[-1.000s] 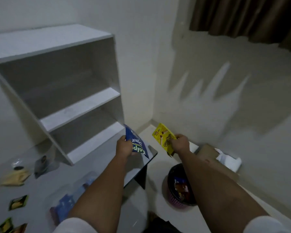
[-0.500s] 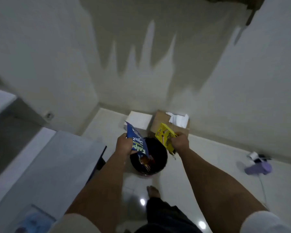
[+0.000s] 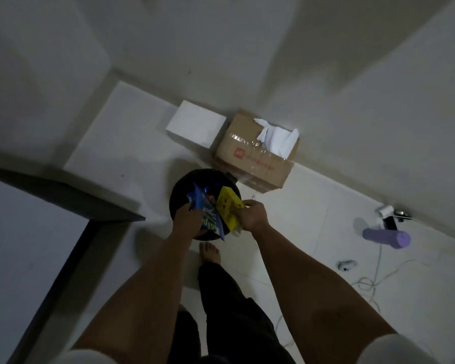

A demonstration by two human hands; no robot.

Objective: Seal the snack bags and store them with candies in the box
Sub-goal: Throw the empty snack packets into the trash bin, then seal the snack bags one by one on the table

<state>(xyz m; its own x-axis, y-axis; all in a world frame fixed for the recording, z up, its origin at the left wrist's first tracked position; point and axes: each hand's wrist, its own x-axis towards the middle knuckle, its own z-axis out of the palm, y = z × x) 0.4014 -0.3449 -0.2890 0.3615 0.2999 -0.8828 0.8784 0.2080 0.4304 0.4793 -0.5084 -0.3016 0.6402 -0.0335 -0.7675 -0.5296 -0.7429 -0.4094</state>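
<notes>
Both grips low over bin

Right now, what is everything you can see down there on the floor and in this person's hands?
Blue snack bag: one, blue with white print, held over the bin.
Yellow snack bag: one, yellow, held beside the blue one over the bin.
Bin: one, round, black, on the floor below the hands.
Cardboard box: one, brown, taped, against the wall behind the bin.
White paper: one crumpled piece, on top of the cardboard box.
White box: one, left of the cardboard box.
Table: one, grey with dark edge, at left.
Purple cylinder: one, on the floor at right.
White cable: one, on the floor at right.
Left hand: grips the blue bag.
Right hand: pinches the yellow bag.
Foot: one, bare, near the bin.
</notes>
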